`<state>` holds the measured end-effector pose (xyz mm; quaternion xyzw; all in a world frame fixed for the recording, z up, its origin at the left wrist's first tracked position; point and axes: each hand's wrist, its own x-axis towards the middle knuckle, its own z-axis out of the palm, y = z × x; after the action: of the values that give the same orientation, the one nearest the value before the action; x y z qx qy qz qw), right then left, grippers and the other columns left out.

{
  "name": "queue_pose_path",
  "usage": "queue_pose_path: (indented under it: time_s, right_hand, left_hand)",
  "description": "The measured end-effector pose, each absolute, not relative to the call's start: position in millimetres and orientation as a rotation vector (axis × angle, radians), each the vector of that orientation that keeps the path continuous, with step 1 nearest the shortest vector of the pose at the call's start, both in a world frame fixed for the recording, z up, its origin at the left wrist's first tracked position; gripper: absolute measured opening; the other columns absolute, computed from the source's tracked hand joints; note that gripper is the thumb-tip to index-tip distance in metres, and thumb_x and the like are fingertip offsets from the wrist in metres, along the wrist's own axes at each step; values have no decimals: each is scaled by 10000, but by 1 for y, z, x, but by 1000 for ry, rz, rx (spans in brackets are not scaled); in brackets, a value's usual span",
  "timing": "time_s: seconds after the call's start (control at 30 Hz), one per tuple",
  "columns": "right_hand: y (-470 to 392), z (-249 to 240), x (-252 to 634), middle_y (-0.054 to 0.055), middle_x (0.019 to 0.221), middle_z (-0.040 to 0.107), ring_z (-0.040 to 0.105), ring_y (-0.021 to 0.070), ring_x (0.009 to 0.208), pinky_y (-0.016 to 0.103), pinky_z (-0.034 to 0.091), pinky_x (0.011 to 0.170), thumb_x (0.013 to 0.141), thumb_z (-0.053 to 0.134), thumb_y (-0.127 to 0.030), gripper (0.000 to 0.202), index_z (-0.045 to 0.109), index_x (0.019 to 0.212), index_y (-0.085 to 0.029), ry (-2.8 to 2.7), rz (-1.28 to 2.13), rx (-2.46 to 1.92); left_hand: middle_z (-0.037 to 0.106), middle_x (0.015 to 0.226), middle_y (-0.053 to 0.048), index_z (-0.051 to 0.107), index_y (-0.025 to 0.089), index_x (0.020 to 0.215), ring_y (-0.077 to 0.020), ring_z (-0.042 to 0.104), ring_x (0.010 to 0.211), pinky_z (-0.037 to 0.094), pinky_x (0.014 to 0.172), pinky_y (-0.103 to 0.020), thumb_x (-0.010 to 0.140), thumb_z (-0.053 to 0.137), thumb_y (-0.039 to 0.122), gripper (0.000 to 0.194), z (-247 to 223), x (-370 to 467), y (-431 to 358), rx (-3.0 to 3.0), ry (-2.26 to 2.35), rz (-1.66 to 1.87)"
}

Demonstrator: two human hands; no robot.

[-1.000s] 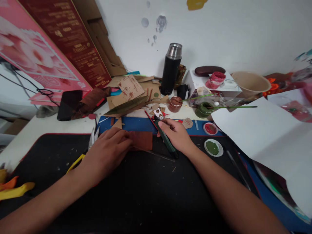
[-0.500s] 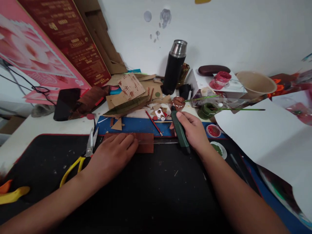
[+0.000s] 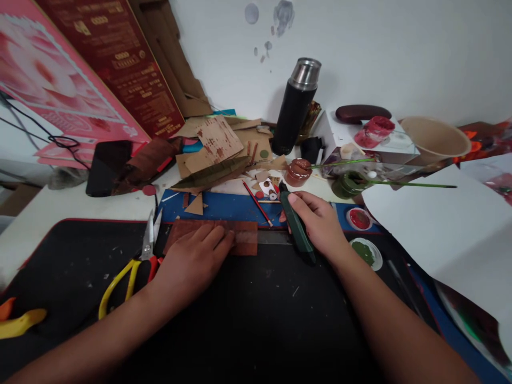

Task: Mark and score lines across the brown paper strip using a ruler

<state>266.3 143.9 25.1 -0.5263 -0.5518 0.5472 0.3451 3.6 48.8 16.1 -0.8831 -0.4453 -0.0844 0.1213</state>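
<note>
My left hand (image 3: 200, 256) lies over a reddish-brown flat strip (image 3: 246, 246), its fingers bent and pressed down near the strip's middle. Under those fingertips runs a clear ruler (image 3: 274, 237), which sticks out past the strip's right end. In my right hand (image 3: 320, 221) is a dark green utility knife (image 3: 296, 226), held slantwise above the ruler's right end with its front pointing away from me. Whether its blade is out cannot be made out. Scissors (image 3: 148, 237) with yellow and red handles lie open, left of my left hand.
A black mat (image 3: 256, 320) covers the desk front. Behind it are a red pencil (image 3: 256, 201), cardboard scraps (image 3: 218, 140), a brown paint jar (image 3: 298, 173), a green paint jar (image 3: 348, 184) and a black thermos (image 3: 296, 106). Paint lids (image 3: 366, 253) and white paper (image 3: 436, 213) lie right.
The view has shifted slightly. My left hand has slid a little toward me, baring more of the brown strip. The utility knife stays in my right hand, its angle slightly changed.
</note>
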Motion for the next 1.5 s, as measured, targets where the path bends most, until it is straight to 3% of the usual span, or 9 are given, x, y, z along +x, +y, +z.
queue_pose_path:
  time_s: [0.7, 1.0, 1.5]
  right_hand:
    - [143, 19, 262, 33, 755, 757, 606, 161, 536, 284, 441, 496, 943, 630, -624, 400, 665, 917, -227, -1546, 1450, -1350]
    - [140, 17, 261, 20, 733, 707, 608, 169, 622, 299, 468, 590, 972, 614, -548, 345, 688, 947, -212, -1678, 1177, -1357]
    - [140, 16, 260, 28, 739, 749, 673, 203, 699, 332, 477, 649, 982, 592, -500, 288, 688, 956, -230, -1712, 1196, -1350]
  left_hand:
    - [743, 1086, -117, 707, 115, 1166, -281, 661, 999, 585, 765, -382, 1008, 449, 101, 303, 13, 3, 49, -2583, -1369, -326]
    - [739, 1094, -117, 699, 109, 1184, -288, 657, 999, 582, 759, -386, 994, 478, 95, 292, 12, 3, 49, -2590, -1396, -347]
    - [739, 1102, -132, 707, 116, 1178, -295, 666, 994, 576, 752, -395, 979, 524, 99, 271, 11, 3, 48, -2585, -1421, -323]
